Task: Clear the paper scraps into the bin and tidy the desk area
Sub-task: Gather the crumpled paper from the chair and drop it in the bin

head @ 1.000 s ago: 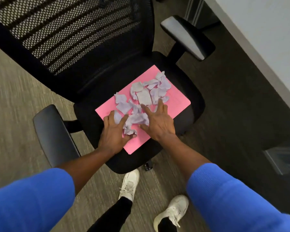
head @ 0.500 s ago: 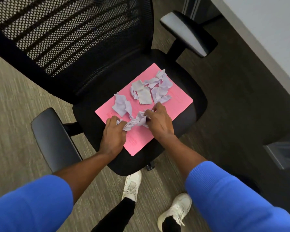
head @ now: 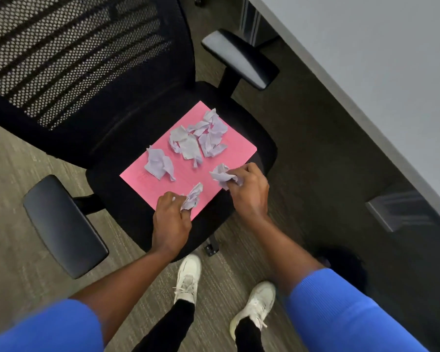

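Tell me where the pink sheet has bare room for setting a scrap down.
Bare pink lies along the pink sheet's right corner beside the far cluster of scraps, and between the left scrap and the left hand. The far half is crowded; both hands grip scraps at the near edge.

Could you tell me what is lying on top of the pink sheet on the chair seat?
Loose lavender paper scraps lie on the pink sheet. The left hand and right hand each grip a crumpled wad above its near edge. Anything under the sheet is covered.
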`<state>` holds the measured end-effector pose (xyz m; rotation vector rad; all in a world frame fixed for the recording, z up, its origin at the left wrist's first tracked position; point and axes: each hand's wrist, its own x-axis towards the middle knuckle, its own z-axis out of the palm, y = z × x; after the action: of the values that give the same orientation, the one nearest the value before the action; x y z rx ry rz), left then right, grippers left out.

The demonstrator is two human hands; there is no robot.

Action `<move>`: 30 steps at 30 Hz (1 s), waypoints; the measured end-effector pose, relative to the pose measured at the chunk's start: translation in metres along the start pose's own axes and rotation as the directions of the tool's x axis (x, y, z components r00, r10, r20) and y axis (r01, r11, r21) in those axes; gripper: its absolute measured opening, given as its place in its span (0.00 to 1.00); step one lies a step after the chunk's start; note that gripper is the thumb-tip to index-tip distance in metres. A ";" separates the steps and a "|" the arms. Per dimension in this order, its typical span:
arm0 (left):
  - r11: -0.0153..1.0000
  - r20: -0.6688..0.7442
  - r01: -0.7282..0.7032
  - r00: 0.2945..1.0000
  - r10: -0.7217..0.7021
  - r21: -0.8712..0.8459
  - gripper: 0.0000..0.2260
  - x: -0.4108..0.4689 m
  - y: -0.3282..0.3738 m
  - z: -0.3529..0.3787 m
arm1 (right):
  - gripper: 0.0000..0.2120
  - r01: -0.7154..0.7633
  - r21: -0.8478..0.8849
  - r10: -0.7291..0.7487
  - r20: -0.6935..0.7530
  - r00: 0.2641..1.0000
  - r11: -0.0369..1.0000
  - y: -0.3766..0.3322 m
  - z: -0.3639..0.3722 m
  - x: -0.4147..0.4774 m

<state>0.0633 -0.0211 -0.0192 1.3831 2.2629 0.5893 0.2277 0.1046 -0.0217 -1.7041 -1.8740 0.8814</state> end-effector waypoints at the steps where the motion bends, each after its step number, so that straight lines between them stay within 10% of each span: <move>1: 1.000 0.010 -0.016 1.000 0.017 -0.008 0.09 -0.006 0.007 0.006 | 0.11 -0.031 0.020 0.032 -0.023 0.999 0.999 0.010 -0.010 -0.007; 13: 0.975 0.328 -0.216 0.919 0.218 -0.041 0.07 -0.082 0.109 0.140 | 0.08 -0.453 0.107 0.465 -0.246 0.851 0.885 0.189 -0.129 -0.140; 23: 0.971 0.610 -0.235 0.763 0.215 -0.048 0.07 -0.156 0.187 0.306 | 0.14 -0.758 0.240 0.788 -0.308 0.533 0.606 0.351 -0.152 -0.202; 30: 0.975 0.725 -0.218 0.678 0.119 0.044 0.18 -0.180 0.204 0.408 | 0.08 -0.746 0.078 0.716 -0.362 0.597 0.662 0.446 -0.146 -0.209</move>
<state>0.5109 -0.0431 -0.2173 1.5409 1.5497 -0.0803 0.6687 -0.0664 -0.2225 -2.5508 -0.9225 0.6734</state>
